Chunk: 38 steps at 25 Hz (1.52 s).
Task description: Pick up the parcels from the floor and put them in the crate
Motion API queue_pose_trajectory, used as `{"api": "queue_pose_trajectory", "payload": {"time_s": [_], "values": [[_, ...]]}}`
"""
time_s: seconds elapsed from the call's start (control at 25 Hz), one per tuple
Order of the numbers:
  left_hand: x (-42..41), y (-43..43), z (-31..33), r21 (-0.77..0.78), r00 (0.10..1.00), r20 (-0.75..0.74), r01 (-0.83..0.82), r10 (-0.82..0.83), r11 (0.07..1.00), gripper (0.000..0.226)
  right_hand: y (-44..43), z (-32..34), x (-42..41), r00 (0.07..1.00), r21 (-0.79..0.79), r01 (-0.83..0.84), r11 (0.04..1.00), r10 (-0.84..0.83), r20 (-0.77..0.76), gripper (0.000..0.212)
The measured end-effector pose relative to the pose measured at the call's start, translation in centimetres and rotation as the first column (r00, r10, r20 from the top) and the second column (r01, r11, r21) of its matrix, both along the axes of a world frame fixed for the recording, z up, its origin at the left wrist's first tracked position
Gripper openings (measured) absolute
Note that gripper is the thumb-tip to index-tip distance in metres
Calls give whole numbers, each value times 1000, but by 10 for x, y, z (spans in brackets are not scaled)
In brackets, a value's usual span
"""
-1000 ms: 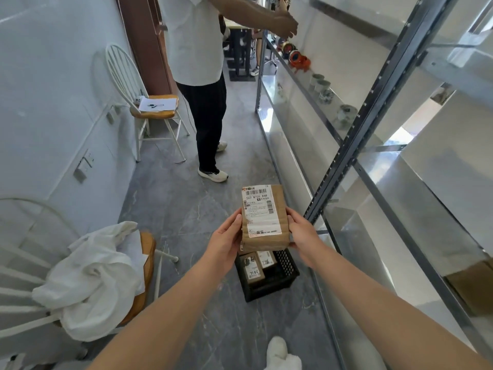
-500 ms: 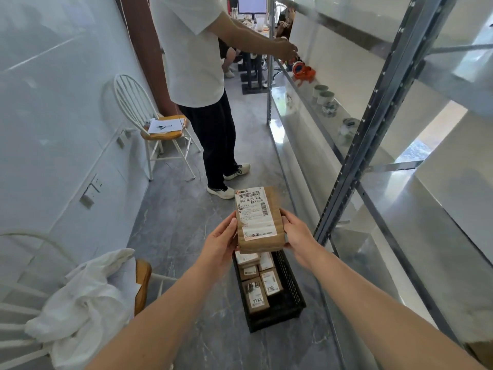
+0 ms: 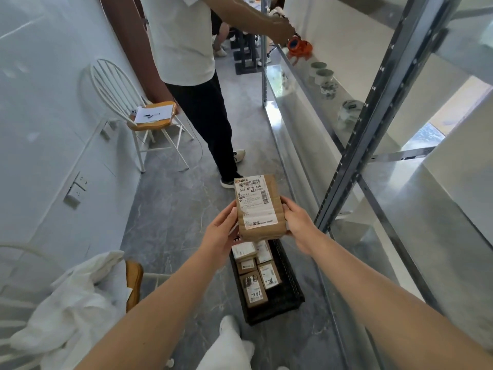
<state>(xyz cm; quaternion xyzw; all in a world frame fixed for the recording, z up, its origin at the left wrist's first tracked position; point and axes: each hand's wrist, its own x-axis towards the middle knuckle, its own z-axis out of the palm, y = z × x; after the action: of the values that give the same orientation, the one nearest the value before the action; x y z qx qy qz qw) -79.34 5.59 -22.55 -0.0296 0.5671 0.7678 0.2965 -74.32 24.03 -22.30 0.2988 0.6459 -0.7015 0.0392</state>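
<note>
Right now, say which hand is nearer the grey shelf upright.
Right. The right hand holds the parcel on the side toward the upright; the left hand holds its far side.

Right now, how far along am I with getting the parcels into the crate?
Done: several parcels lie in the black crate on the floor. In hand: one brown parcel, held by your left hand and right hand above the crate's far end. Left: lower it in. No other parcels show on the visible floor, so this may be the last.

L grip (image 3: 220, 231) fwd, holds parcel (image 3: 257, 206) L side | R grip (image 3: 297, 222) fwd, curled on R side
</note>
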Motion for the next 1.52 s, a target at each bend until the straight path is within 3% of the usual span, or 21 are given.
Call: {"api": "queue_pose_trajectory", "payload": {"time_s": [0.32, 0.48, 0.68, 1.0, 1.28, 1.4, 1.52], "values": [[-92, 5, -45, -24, 996, 84, 9, -7, 1000, 36, 0, -19, -77, 988, 39, -54, 998, 47, 150, 48], [-151, 0, -69, -38, 988, 130, 93, -88, 995, 32, -8, -36, -129, 972, -8, 65, 998, -62, 225, 38], [-195, -3, -114, -64, 956, 254, 169, -147, 984, 30, -14, -68, -166, 931, 61, 208, 976, -216, 293, 17], [-197, 19, -169, -102, 861, 451, 311, -235, 945, 42, -1, -122, -161, 887, 96, 241, 966, -260, 381, 19], [-158, 33, -260, -168, 768, 615, 348, -178, 922, 44, 6, -228, -128, 837, 139, -18, 990, -61, 544, 40], [-142, 33, -326, -205, 721, 686, 318, -96, 926, 46, 10, -294, -119, 798, 96, -81, 992, 7, 602, 45], [-143, 53, -405, -245, 730, 681, 302, -58, 922, 46, 27, -371, -123, 762, 96, -141, 985, 46, 646, 49]]}}
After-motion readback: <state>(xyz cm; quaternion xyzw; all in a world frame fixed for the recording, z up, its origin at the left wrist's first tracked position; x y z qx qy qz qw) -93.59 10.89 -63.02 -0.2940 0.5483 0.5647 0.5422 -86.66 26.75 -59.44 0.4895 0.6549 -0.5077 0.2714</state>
